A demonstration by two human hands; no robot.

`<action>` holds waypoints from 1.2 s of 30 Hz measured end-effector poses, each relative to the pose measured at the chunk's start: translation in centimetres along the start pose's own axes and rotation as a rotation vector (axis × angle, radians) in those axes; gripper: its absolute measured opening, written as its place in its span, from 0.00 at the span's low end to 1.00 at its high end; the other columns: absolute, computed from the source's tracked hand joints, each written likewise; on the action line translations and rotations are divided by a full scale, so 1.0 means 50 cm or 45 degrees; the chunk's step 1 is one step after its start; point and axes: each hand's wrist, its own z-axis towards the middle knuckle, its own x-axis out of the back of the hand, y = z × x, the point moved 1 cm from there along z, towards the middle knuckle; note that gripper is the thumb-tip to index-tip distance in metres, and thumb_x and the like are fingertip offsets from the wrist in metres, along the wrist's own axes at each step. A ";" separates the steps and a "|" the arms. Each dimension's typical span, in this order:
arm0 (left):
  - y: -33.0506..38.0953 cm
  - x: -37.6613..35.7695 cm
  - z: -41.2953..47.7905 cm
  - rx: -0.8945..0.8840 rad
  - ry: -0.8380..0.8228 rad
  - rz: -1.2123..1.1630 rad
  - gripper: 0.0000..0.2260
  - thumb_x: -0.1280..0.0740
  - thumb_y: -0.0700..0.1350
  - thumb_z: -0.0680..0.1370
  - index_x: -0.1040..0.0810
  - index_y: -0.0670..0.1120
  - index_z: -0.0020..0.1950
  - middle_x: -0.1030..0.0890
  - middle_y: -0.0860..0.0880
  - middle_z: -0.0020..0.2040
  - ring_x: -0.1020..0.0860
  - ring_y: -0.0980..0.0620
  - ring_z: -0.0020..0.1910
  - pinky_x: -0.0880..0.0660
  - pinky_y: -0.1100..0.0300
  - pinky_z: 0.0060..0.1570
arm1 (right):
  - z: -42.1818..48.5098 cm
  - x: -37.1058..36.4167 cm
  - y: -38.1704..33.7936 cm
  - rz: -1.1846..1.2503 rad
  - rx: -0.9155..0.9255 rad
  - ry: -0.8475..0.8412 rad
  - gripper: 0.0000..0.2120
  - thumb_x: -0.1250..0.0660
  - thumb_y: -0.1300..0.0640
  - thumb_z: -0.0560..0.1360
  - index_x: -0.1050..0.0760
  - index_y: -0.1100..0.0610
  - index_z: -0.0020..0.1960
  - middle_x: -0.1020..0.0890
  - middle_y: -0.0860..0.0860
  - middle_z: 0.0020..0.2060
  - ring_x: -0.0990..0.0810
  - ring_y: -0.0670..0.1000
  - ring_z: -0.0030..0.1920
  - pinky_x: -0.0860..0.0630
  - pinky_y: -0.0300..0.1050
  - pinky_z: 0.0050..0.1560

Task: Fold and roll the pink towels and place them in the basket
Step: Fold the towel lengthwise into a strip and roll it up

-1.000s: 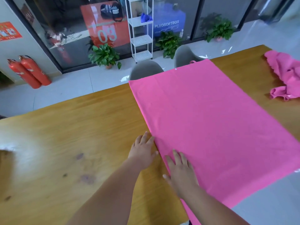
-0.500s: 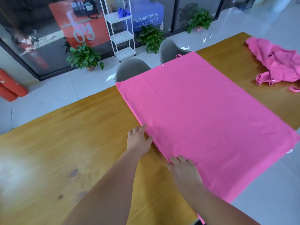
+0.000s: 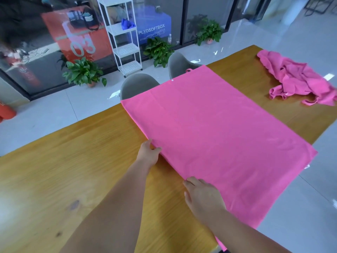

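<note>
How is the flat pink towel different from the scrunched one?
The spread towel lies flat and smooth; the crumpled towel is bunched in a heap. The left hand and right hand grip the spread towel's edge; nothing touches the crumpled towel. Both are pink, on the table.

A wooden table [image 3: 73, 161], grey chair [image 3: 136, 84], white shelf [image 3: 125, 42], potted plant [image 3: 83, 72].

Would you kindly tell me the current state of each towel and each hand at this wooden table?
Large pink cloth towel: spread flat, unrolled, overhanging the table's right side.
Crumpled pink cloth towel: bunched up, unfolded, untouched.
Left hand: pinching the large towel's left edge.
Right hand: fingers curled on that same edge, nearer the person.
Long wooden table: bearing both towels.
</note>
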 end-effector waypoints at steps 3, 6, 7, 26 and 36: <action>-0.018 0.017 -0.023 0.010 0.013 -0.069 0.31 0.29 0.47 0.81 0.35 0.50 0.83 0.31 0.48 0.79 0.29 0.45 0.75 0.30 0.46 0.75 | -0.012 0.003 -0.016 -0.003 0.046 -0.057 0.20 0.42 0.48 0.85 0.28 0.51 0.75 0.25 0.45 0.67 0.22 0.52 0.61 0.22 0.52 0.62; -0.045 0.043 -0.055 0.036 0.022 -0.076 0.30 0.28 0.46 0.81 0.34 0.50 0.83 0.28 0.46 0.78 0.27 0.45 0.73 0.29 0.48 0.73 | -0.030 0.005 -0.044 -0.029 0.093 -0.164 0.21 0.42 0.48 0.85 0.31 0.52 0.76 0.26 0.47 0.67 0.23 0.54 0.62 0.23 0.54 0.62; -0.052 0.052 -0.064 0.038 0.026 -0.075 0.30 0.28 0.46 0.81 0.34 0.50 0.83 0.28 0.46 0.77 0.27 0.45 0.73 0.29 0.48 0.73 | -0.035 0.010 -0.054 -0.041 0.106 -0.190 0.21 0.42 0.47 0.85 0.31 0.52 0.75 0.27 0.47 0.66 0.23 0.54 0.62 0.23 0.54 0.62; 0.217 -0.009 -0.099 -0.252 -0.077 -0.229 0.40 0.24 0.52 0.79 0.41 0.53 0.85 0.34 0.48 0.81 0.29 0.44 0.75 0.30 0.45 0.75 | -0.040 0.243 0.094 0.105 -0.163 0.093 0.32 0.42 0.36 0.83 0.38 0.52 0.82 0.35 0.42 0.76 0.23 0.50 0.68 0.23 0.52 0.64; 0.379 -0.155 -0.062 -0.294 -0.038 -0.223 0.44 0.24 0.54 0.75 0.43 0.53 0.85 0.38 0.52 0.83 0.30 0.43 0.76 0.31 0.43 0.76 | 0.018 0.331 0.284 0.251 -0.160 0.204 0.33 0.40 0.36 0.83 0.38 0.52 0.82 0.35 0.43 0.77 0.26 0.48 0.71 0.27 0.49 0.70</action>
